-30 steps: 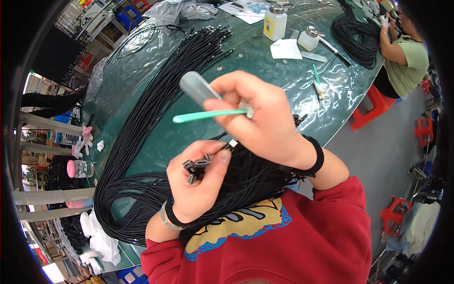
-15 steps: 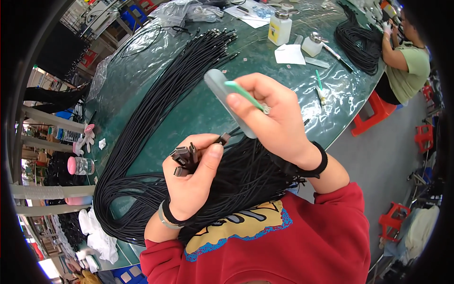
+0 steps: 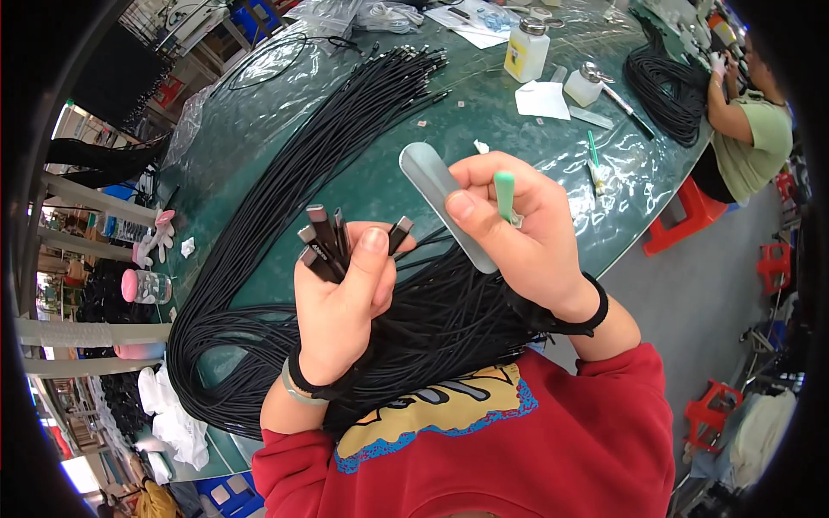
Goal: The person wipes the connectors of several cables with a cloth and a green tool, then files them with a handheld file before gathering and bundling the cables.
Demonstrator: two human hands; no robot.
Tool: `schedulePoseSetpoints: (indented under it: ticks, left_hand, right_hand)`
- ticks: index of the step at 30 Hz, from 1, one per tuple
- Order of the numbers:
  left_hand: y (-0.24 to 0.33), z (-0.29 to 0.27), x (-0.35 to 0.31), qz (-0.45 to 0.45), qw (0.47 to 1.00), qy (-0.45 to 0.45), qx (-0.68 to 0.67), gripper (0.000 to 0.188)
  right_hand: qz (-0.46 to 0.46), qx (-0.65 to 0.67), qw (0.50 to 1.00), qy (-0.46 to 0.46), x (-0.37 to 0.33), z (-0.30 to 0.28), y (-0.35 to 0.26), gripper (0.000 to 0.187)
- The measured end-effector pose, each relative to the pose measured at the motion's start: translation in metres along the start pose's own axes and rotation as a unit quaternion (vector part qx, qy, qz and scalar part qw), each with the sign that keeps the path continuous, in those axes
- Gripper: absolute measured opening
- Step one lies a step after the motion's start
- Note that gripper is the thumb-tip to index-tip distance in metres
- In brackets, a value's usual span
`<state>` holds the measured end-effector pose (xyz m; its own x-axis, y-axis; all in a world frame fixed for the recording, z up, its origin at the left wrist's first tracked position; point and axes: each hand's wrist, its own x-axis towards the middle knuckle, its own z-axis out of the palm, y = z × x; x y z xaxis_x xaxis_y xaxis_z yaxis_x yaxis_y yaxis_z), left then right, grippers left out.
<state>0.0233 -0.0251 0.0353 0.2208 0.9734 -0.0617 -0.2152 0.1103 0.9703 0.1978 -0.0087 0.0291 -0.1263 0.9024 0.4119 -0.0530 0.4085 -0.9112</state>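
Note:
My left hand (image 3: 341, 315) is closed around several black cable plugs (image 3: 324, 233) with metal tips, which fan out between thumb and fingers. One plug (image 3: 400, 231) sticks out apart from the others, to the right of the thumb. In my right hand (image 3: 522, 229) a grey flat strip (image 3: 432, 186) with a rounded end, like a nail file, is pinched under the thumb. The same hand also holds a green stick (image 3: 504, 192) with a whitish wad at its lower end. Below both hands lies a thick bundle of black cables (image 3: 432, 302), looping round to the left.
The green-covered table (image 3: 363, 181) carries two bottles (image 3: 527, 52) (image 3: 585, 85), a white paper (image 3: 542, 100), a marker (image 3: 629, 112) and another green stick (image 3: 593, 148). A co-worker (image 3: 751, 129) sits far right by a cable coil (image 3: 665, 91). Red stools (image 3: 691, 216) stand beyond the edge.
My right hand has shifted slightly right and down, turning the green stick more upright. My left hand has turned, so the plugs now point up and spread wider. The view has shifted slightly.

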Motion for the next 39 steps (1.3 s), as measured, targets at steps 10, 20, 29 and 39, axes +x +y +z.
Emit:
schedulePoseSetpoints:
  ticks: [10, 20, 29, 39]
  left_hand:
    - [-0.001, 0.004, -0.009, 0.040, 0.997, 0.016, 0.065, 0.018]
    - [0.003, 0.004, -0.016, 0.014, 0.993, -0.004, 0.119, 0.013]
    - [-0.001, 0.015, -0.016, 0.099, 0.977, -0.043, 0.187, 0.014]
    - [-0.001, 0.005, -0.012, -0.036, 0.999, -0.020, -0.007, 0.021]
  right_hand:
    - [-0.083, -0.124, 0.987, -0.059, -0.004, 0.005, 0.000, 0.011]
    - [-0.103, -0.061, 0.992, 0.039, 0.019, 0.020, -0.003, 0.012]
    - [-0.092, -0.132, 0.987, -0.014, 0.022, 0.017, -0.001, 0.014]
    - [-0.095, -0.041, 0.994, -0.019, 0.006, 0.008, 0.005, 0.017]
